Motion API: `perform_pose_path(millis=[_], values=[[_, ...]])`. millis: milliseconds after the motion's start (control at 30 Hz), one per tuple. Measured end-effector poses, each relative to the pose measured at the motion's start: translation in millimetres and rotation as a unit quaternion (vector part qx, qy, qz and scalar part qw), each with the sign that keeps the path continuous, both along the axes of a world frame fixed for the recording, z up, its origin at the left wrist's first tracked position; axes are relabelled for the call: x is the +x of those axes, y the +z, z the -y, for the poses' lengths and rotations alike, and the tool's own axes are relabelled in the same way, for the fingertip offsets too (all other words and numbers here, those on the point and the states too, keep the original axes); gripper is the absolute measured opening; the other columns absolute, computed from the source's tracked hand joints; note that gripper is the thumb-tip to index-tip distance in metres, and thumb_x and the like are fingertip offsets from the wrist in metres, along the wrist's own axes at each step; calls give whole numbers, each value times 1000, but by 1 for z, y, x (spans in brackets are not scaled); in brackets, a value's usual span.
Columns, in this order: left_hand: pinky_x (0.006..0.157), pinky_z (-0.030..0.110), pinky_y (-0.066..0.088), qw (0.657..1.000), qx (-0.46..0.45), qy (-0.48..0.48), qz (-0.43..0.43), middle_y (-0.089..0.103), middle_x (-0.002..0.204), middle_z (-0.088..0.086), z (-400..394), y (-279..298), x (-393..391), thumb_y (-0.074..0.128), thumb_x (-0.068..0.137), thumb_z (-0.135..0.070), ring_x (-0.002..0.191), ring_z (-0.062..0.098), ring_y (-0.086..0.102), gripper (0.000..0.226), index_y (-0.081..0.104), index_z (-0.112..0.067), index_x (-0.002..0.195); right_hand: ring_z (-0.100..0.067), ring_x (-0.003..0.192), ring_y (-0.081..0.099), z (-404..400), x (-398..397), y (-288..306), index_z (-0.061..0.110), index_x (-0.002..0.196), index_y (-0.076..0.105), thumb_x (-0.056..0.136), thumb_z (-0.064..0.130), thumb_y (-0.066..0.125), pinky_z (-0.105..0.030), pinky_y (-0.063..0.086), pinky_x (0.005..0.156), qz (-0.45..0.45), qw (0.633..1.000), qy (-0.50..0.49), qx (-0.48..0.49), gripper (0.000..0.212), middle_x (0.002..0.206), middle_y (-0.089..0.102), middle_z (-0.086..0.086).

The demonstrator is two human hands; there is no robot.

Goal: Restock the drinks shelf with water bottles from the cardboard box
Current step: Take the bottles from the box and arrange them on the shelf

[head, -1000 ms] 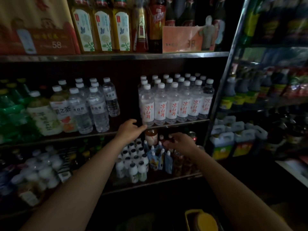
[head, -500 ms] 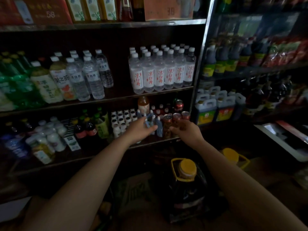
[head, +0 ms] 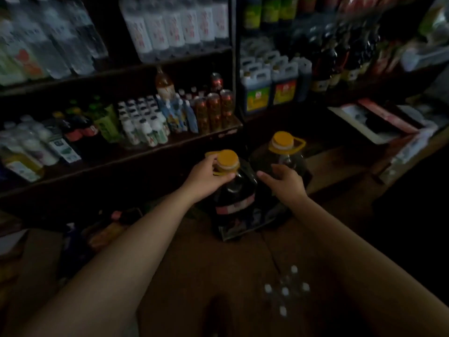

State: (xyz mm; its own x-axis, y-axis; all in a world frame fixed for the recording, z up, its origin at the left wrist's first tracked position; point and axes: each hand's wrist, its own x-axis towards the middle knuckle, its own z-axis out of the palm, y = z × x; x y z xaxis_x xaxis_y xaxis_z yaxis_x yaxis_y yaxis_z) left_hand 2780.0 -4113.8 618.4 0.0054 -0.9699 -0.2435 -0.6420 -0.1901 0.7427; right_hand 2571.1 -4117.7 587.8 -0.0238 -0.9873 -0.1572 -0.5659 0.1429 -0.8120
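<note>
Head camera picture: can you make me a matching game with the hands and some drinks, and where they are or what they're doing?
Things:
1. left hand
2. right hand
3. red cans
4. white bottle caps

Places or states:
A. low in the dark, at the bottom of the picture
B. at the right end of the lower shelf
C. curled round the top of the nearer yellow-capped jug
D. fingers relaxed, holding nothing

Pairs: 1-C, 2-D, 3-B, 4-A
</note>
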Motion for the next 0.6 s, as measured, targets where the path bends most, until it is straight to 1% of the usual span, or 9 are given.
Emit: perform_pose_path(millis=[67, 200, 267, 300, 367, 400, 500, 533, 600], values=[[104, 34, 39, 1000, 1, -27, 4, 38, 147, -1, -6, -27, -28, 69, 82, -43, 133, 20, 40, 82, 26, -19, 147, -23, 124, 51, -15, -22, -32, 13, 141, 44, 85, 49, 64, -29, 44, 91, 9, 1000, -17, 12, 69, 138, 52, -5], [99, 31, 40, 998, 4, -50, -24, 39, 147, 0, -5, -95, -79, 71, 82, -36, 133, 19, 41, 82, 25, -21, 148, -22, 122, 52, -33, -63, -101, 12, 140, 45, 87, 49, 61, -26, 44, 86, -15, 999, -37, 30, 67, 135, 55, -5], [97, 28, 41, 997, 22, -72, -20, 40, 146, 2, -2, -141, -103, 71, 83, -33, 131, 19, 43, 81, 25, -19, 148, -21, 119, 54, -42, -85, -146, 12, 139, 45, 89, 44, 61, -26, 46, 84, -12, 997, -63, 50, 62, 133, 55, -5], [98, 29, 42, 996, 31, -84, -11, 41, 145, 2, 0, -166, -111, 71, 83, -33, 130, 19, 44, 81, 25, -18, 148, -21, 118, 54, -48, -94, -170, 11, 139, 45, 90, 42, 61, -28, 48, 85, -11, 995, -80, 61, 60, 133, 55, -6], [99, 32, 44, 994, 44, -101, -1, 43, 143, 3, 6, -217, -124, 72, 82, -36, 127, 19, 47, 81, 27, -18, 147, -23, 120, 54, -55, -112, -221, 12, 139, 44, 90, 38, 62, -35, 50, 93, -11, 991, -109, 82, 59, 136, 53, -8], [98, 32, 44, 993, 53, -108, -3, 44, 142, 4, 8, -243, -130, 72, 81, -36, 125, 19, 48, 80, 28, -18, 146, -23, 121, 53, -60, -120, -247, 12, 140, 43, 90, 38, 62, -35, 49, 94, -12, 988, -123, 95, 59, 137, 52, -9], [95, 29, 43, 988, 79, -131, -1, 45, 140, 3, 11, -320, -147, 71, 81, -38, 123, 20, 49, 80, 29, -18, 146, -23, 120, 53, -70, -140, -322, 14, 140, 42, 90, 38, 62, -28, 47, 87, -16, 979, -162, 123, 59, 138, 50, -7], [96, 30, 43, 987, 84, -138, 1, 45, 140, 3, 12, -344, -153, 71, 82, -38, 123, 20, 48, 79, 29, -18, 146, -22, 119, 54, -72, -146, -346, 15, 140, 43, 90, 38, 62, -28, 47, 87, -17, 977, -168, 127, 59, 138, 51, -7], [98, 31, 41, 984, 95, -152, -2, 44, 141, 2, 12, -395, -168, 71, 82, -37, 126, 20, 46, 78, 30, -19, 146, -22, 118, 56, -75, -157, -394, 17, 140, 43, 90, 39, 61, -34, 50, 91, -24, 975, -176, 136, 58, 138, 51, -7]])
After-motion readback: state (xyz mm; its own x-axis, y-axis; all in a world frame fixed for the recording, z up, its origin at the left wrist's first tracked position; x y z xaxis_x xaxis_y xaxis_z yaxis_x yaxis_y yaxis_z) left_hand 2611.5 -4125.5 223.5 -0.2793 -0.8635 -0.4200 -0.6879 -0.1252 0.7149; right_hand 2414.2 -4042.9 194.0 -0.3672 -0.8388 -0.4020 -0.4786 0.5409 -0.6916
